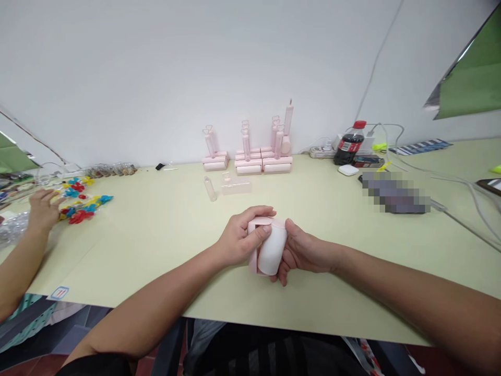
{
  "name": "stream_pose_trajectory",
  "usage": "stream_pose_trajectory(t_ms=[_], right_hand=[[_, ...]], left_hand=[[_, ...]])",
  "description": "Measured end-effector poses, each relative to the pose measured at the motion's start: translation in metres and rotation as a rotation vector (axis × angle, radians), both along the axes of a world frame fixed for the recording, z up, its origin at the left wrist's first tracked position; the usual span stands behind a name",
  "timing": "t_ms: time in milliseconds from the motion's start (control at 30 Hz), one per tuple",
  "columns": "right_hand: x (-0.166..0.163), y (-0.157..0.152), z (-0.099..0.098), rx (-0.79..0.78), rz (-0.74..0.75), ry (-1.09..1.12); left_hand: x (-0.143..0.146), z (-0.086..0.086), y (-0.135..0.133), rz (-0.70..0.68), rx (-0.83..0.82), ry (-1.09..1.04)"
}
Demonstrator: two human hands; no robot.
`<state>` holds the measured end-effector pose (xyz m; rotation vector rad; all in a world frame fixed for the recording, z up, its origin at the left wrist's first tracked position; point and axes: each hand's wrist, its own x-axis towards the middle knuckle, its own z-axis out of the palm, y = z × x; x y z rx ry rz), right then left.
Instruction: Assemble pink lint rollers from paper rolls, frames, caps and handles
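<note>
Above the front part of the table, both hands grip a lint roller made of a white roll (273, 250) and a pink cover (252, 263). My left hand (239, 239) is closed round the cover from the left, its thumb pressed near the top of the roll. From the right, my right hand (309, 249) clasps the roll, with some fingers curled underneath and partly hidden. Farther back lie a loose pale pink handle (210, 188) and a clear pinkish flat piece (236, 187).
Several pink lint rollers (249, 166) with upright handles stand by the wall. A cola bottle (350, 143), a white box (348, 170), a blurred-out dark object (393, 193) and cables are on the right. At left, another person's hand (44, 210) is by colourful small pieces (84, 209).
</note>
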<state>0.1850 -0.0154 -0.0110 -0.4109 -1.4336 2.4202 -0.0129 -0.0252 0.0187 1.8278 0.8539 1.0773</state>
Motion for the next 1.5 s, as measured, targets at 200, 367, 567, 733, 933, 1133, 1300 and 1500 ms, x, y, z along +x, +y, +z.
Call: stream_pose_trajectory(t_ms=[200,367,567,733,933,1133,1300,1500], right_hand=[[-0.002,-0.003,0.006,0.011,0.000,0.020],[-0.003,-0.006,0.008,0.011,-0.042,0.026],[-0.006,-0.007,-0.003,0.089,-0.084,-0.088],[-0.010,-0.009,-0.006,0.249,-0.190,-0.149],[-0.010,-0.009,-0.005,0.330,-0.262,-0.188],[-0.009,-0.009,-0.001,0.420,-0.255,-0.254],[-0.008,-0.010,0.004,0.465,-0.220,-0.291],[-0.007,-0.010,0.006,0.523,-0.175,-0.306]], left_hand=[[0.003,0.011,-0.009,-0.128,-0.004,0.007],[0.004,0.013,-0.011,-0.080,0.128,0.052],[-0.005,0.013,-0.001,-0.100,0.313,0.155],[-0.009,0.008,0.005,0.059,0.227,0.200],[-0.011,0.011,0.008,0.082,0.190,0.277],[-0.013,0.013,0.010,0.076,0.158,0.304],[-0.010,0.013,0.009,0.115,0.186,0.319],[-0.007,0.012,0.007,0.134,0.157,0.281]])
